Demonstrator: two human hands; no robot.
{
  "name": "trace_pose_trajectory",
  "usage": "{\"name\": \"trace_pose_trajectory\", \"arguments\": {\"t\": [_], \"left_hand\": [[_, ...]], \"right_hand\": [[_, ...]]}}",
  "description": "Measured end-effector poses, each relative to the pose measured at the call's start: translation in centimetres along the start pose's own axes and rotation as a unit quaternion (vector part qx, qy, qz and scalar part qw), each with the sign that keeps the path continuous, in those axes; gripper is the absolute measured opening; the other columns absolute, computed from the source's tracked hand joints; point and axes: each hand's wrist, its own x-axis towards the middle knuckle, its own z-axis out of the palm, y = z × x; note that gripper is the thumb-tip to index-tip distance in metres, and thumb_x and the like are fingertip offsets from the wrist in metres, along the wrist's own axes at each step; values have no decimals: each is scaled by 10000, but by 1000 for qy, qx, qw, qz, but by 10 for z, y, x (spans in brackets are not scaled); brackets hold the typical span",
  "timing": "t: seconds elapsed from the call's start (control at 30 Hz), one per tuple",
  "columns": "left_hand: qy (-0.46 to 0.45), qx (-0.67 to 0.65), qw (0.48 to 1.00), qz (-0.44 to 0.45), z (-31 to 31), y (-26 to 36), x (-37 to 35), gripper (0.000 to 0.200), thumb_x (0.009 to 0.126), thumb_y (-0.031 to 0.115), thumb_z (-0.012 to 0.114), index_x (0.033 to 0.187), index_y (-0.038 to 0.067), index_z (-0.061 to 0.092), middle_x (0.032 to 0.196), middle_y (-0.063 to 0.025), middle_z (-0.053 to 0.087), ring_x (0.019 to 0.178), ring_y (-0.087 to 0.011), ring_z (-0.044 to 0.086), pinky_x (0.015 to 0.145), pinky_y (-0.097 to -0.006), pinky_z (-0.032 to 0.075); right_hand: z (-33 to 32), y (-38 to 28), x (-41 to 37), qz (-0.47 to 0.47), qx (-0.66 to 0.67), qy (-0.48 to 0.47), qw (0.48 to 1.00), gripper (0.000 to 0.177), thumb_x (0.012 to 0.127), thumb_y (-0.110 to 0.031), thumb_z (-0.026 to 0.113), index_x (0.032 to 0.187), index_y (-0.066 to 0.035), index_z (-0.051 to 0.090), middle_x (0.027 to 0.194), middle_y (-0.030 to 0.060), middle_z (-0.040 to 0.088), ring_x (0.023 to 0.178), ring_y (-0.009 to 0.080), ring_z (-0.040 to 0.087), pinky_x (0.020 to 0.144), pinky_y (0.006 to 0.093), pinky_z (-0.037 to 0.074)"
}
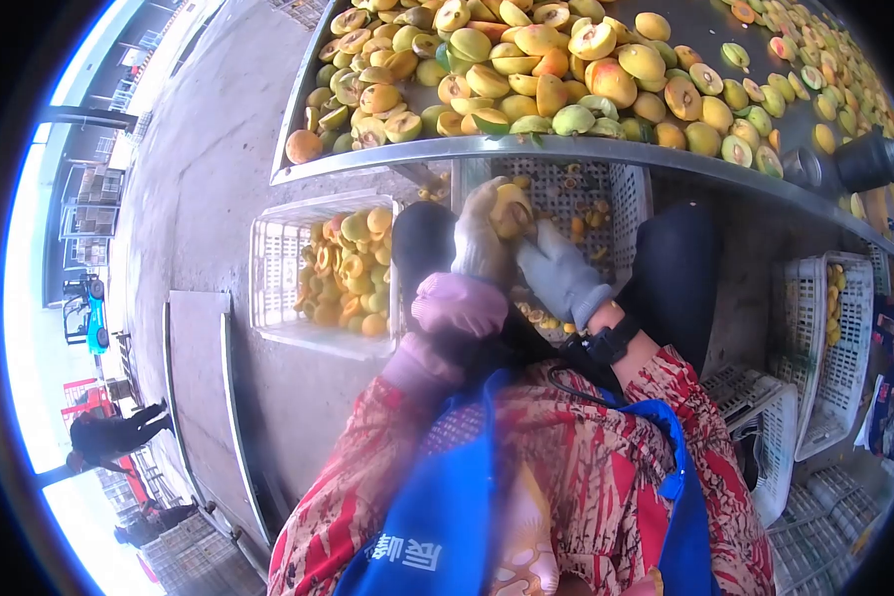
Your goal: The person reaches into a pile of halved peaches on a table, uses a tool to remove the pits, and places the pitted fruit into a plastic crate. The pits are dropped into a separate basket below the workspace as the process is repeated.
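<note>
My left hand, in a pale glove with a pink cuff, is closed around a halved yellow peach. The cut face and brown centre of the peach are visible. My right hand, in a grey-white glove, has its fingers bent and pressed against the lower right of that peach; whether a small tool sits in them is hidden. Both hands are between my knees, just below the metal table edge. Many halved peaches are heaped on the table above them. Under the hands, a plastic crate contains scattered fruit pieces.
A white crate of peach halves stands at my left. More white crates are at the right, one with fruit inside. A dark cylindrical container is by the table's right edge. Farther left are a person and a blue forklift.
</note>
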Motion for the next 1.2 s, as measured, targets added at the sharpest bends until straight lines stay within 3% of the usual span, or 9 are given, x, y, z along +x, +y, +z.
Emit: {"name": "trace_pose_trajectory", "arguments": {"t": [0.1, 0.27, 0.37, 0.47, 0.6, 0.9, 1.07, 1.13, 1.2], "left_hand": [[5, 0, 1000, 2, -10, -7, 11, 297, 896, 208, 494, 1118, 12, 517, 980, -156, 592, 788, -225, 581, 684, -336, 510], [-25, 64, 996, 59, -16, -10, 19, 270, 864, 172, 499, 1080, 13, 529, 930, -130, 591, 749, -199, 570, 657, -300, 494], [-18, 86, 990, 112, -14, -9, 22, 240, 853, 89, 452, 1063, 0, 529, 949, -176, 584, 657, -211, 594, 630, -281, 525], [5, 144, 988, 47, -13, -6, 26, 329, 834, 148, 495, 1142, 34, 507, 912, -113, 573, 732, -170, 553, 597, -282, 468], [-106, 174, 978, -39, 5, 8, 6, 514, 847, 155, 500, 1347, 105, 388, 1000, -114, 562, 742, -156, 562, 531, -286, 446], [-3, 9, 999, -40, -10, -1, 18, 568, 960, 484, 408, 1235, -8, 473, 1068, -164, 569, 882, -241, 581, 760, -350, 503], [-9, 27, 1000, 2, -18, -2, 14, 524, 963, 461, 422, 1163, -13, 521, 1032, -159, 603, 868, -230, 597, 750, -345, 507], [-50, 441, 862, 246, -21, -3, 7, 491, 958, 436, 455, 1117, -20, 540, 971, -146, 640, 827, -222, 623, 737, -343, 512], [-45, 426, 870, 244, -30, -8, 16, 495, 945, 440, 478, 1111, -22, 540, 952, -148, 650, 807, -230, 635, 728, -338, 513]], "right_hand": [[8, 10, 9, 5, 42, 20, 999, 303, 869, -279, 531, 1005, -9, 507, 910, 264, 580, 837, 404, 583, 758, 419, 460], [0, -11, 8, 82, 62, -45, 994, 270, 928, -234, 499, 1130, -56, 512, 816, 71, 554, 723, 171, 537, 653, 315, 460], [-7, -28, 9, 150, 182, -93, 967, 282, 870, -234, 507, 1012, -1, 579, 864, 120, 607, 771, 198, 590, 682, 329, 472], [0, -6, 19, 44, 164, -43, 985, 264, 922, -259, 485, 1086, -57, 529, 723, 24, 536, 600, 125, 518, 502, 268, 435], [-28, -15, 23, 141, 348, -90, 922, 232, 910, -266, 493, 1033, -72, 532, 693, 14, 523, 533, 99, 500, 436, 240, 396], [-19, -20, 5, 48, 100, -102, 989, 197, 894, -251, 523, 957, -64, 523, 701, 26, 529, 547, 132, 547, 482, 291, 442], [-12, -13, 9, -55, -85, 4, 995, 212, 892, -221, 543, 948, -20, 503, 825, 176, 597, 792, 345, 595, 696, 421, 446], [-10, -12, 11, -61, -99, 5, 993, 220, 893, -226, 543, 954, -18, 502, 851, 200, 604, 807, 380, 584, 703, 433, 446], [-8, -12, 11, -66, -112, 5, 992, 228, 895, -230, 543, 959, -16, 500, 878, 223, 611, 823, 415, 574, 709, 444, 447]]}}
